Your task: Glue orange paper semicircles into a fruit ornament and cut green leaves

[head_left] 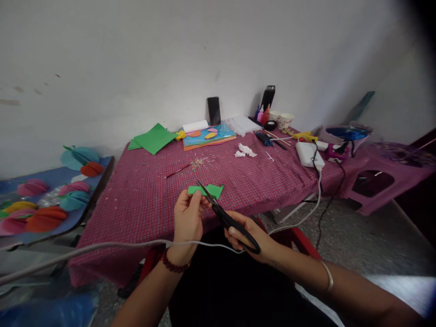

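My left hand (189,213) pinches a small piece of green paper (215,190) between thumb and fingers, just over the front edge of the table. Black-handled scissors (228,220) are held in my right hand (251,237), its fingers wrapped around the handles. The scissor blades are parted and lie across the green piece, pointing up and to the left, near my left fingertips. Larger green sheets (156,138) rest at the back left of the checked tablecloth (136,200).
A red pencil (177,170) lies beside small coloured scraps (199,163). Crumpled tissue (245,151), a phone (214,111) and a white box (309,154) stand or lie farther back. A pale cable (136,244) crosses before my left wrist. Paper shapes (46,219) cover the left table.
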{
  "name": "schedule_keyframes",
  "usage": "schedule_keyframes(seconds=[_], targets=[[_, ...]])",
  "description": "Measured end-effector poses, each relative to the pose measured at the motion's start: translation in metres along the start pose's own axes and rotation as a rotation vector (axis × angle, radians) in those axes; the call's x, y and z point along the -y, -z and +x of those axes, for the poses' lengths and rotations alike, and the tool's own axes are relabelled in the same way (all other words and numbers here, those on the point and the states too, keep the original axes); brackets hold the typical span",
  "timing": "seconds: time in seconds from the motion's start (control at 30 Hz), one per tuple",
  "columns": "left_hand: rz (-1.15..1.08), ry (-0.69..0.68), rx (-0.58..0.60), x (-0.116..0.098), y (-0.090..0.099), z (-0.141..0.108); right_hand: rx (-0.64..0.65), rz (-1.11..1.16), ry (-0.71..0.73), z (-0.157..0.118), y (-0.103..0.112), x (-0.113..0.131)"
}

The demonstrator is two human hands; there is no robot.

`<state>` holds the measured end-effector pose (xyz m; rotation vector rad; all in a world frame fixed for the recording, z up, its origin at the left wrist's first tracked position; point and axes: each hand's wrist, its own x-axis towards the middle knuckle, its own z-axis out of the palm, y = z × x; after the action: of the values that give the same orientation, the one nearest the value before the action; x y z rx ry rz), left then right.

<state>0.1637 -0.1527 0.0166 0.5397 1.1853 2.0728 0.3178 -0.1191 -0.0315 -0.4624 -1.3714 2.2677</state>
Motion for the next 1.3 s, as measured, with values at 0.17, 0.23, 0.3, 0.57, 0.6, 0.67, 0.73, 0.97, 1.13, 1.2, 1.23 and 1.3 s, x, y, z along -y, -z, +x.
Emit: schedule_keyframes(seconds=[0.17, 0.23, 0.3, 0.57, 0.6, 0.67, 0.73, 0.97, 1.13, 1.2, 1.23, 1.3], targets=[[-0.018, 0.023, 0.015, -0.0015, 0.0023, 0.0012, 0.001, -0.003, -0.002, 0.0001, 0.0002, -0.0008], [-0.019, 0.025, 0.02, -0.002, 0.0034, 0.0018, -0.004, -0.005, -0.005, 0.0, -0.0003, -0.0007], [-0.017, 0.025, 0.019, -0.0027, 0.004, 0.0023, -0.01, -0.002, -0.008, -0.0002, -0.0009, -0.0007], [-0.01, 0.026, 0.041, -0.0046, 0.0036, 0.0024, -0.024, -0.031, -0.021, -0.0007, -0.001, -0.0014], [-0.008, 0.024, 0.043, -0.0047, 0.0037, 0.0026, -0.027, -0.033, -0.026, -0.0008, -0.001, -0.0012], [-0.005, 0.026, 0.037, -0.005, 0.0038, 0.0029, -0.031, -0.031, -0.033, -0.0009, -0.0011, -0.0009], [-0.006, 0.033, 0.026, -0.0057, 0.0039, 0.0032, -0.025, -0.029, -0.036, -0.0011, -0.0011, -0.001], [-0.008, 0.035, 0.045, -0.0089, 0.0043, 0.0036, -0.001, -0.023, -0.016, -0.0013, 0.0011, -0.0054], [0.009, 0.022, 0.042, -0.0084, 0.0051, 0.0049, 0.001, -0.043, -0.006, -0.0012, 0.0023, -0.0048], [0.011, 0.028, 0.053, -0.0086, 0.0055, 0.0056, -0.002, -0.052, -0.008, -0.0016, 0.0019, -0.0032], [0.012, 0.032, 0.059, -0.0089, 0.0057, 0.006, -0.004, -0.053, -0.01, -0.0018, 0.0016, -0.0025], [0.016, 0.038, 0.07, -0.0094, 0.0064, 0.0067, -0.007, -0.05, -0.007, -0.0021, 0.0014, -0.0016]])
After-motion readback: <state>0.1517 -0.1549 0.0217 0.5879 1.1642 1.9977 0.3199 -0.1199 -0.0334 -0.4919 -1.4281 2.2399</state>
